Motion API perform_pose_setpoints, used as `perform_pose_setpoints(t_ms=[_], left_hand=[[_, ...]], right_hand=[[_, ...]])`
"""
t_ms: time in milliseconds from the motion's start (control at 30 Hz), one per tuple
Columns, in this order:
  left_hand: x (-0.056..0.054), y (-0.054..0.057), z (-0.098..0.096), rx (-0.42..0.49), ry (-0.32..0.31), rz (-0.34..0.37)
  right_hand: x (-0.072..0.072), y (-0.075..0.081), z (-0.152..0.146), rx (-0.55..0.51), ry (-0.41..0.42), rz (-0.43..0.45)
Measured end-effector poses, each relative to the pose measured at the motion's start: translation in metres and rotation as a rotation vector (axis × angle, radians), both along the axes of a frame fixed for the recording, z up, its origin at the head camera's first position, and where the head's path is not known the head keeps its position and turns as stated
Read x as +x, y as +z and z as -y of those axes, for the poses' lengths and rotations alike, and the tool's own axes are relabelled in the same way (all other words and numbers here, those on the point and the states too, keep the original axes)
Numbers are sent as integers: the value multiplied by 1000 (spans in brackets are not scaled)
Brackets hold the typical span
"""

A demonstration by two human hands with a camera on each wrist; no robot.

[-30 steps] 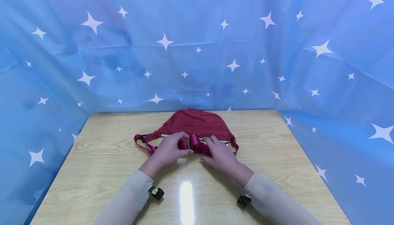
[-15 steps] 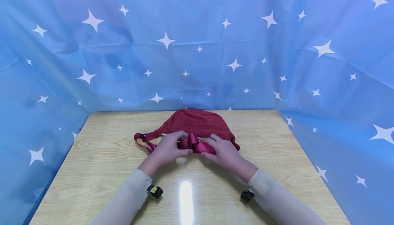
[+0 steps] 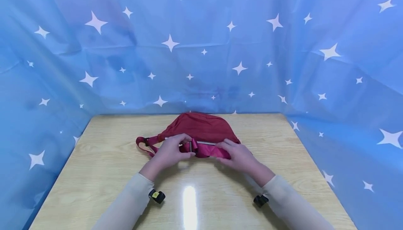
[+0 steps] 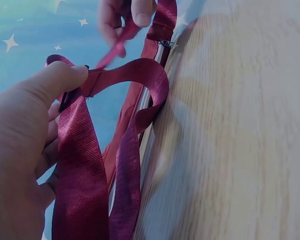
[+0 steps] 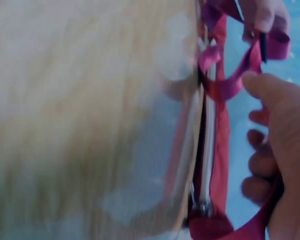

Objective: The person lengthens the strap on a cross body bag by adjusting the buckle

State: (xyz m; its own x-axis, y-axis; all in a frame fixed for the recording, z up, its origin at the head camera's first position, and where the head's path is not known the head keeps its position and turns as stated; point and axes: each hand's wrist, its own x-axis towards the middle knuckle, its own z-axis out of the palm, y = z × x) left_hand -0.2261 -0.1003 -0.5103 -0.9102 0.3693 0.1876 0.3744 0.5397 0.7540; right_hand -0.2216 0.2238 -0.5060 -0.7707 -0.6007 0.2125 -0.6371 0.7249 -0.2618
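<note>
A dark red waist bag (image 3: pixel 201 127) lies at the table's far edge, its zipped side facing me. My left hand (image 3: pixel 171 152) pinches the black strap adjuster (image 4: pixel 67 99) between thumb and fingers. From it the red webbing strap (image 4: pixel 80 145) hangs down, and a loose curl of strap arches beside it. To the right, my right hand (image 3: pixel 237 156) pinches a stretch of the same strap, drawn out between the two hands in front of the bag. In the right wrist view the bag's pale zipper (image 5: pixel 210 145) runs below the hands, with a metal slider (image 5: pixel 202 207) at its end.
A loop of strap (image 3: pixel 143 145) sticks out at the bag's left side. The wooden table (image 3: pixel 104 174) extends on both sides and in front. A blue curtain with white stars (image 3: pixel 201 65) stands close behind the bag.
My right hand has moved right, drawing strap along with it. The raised strap curl near my left hand has become smaller. The left hand has stayed nearly in place, shifting slightly left.
</note>
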Motion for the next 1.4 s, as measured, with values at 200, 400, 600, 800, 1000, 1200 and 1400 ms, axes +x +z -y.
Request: perform_pose_setpoints(t_ms=[200,400,600,800,1000,1200,1400], left_hand=[[2,-1,-1,-10,1,6],[-1,2,-8,3,-18,-5],[-4,3,-7,-5,-33,-39],[-5,2,-5,9,-45,-35],[-5,3,-3,1,-59,-18],[-4,6,-1,18,-52,-11],[-2,6,-3,-8,-68,-34]], right_hand=[[11,-6,34,21,-74,81],[12,-8,62,-64,-98,46],[8,-4,74,-185,-92,32],[3,0,67,-226,-62,28],[-3,6,47,-179,13,49],[-7,2,15,-176,14,41],[-6,3,2,-143,26,38]])
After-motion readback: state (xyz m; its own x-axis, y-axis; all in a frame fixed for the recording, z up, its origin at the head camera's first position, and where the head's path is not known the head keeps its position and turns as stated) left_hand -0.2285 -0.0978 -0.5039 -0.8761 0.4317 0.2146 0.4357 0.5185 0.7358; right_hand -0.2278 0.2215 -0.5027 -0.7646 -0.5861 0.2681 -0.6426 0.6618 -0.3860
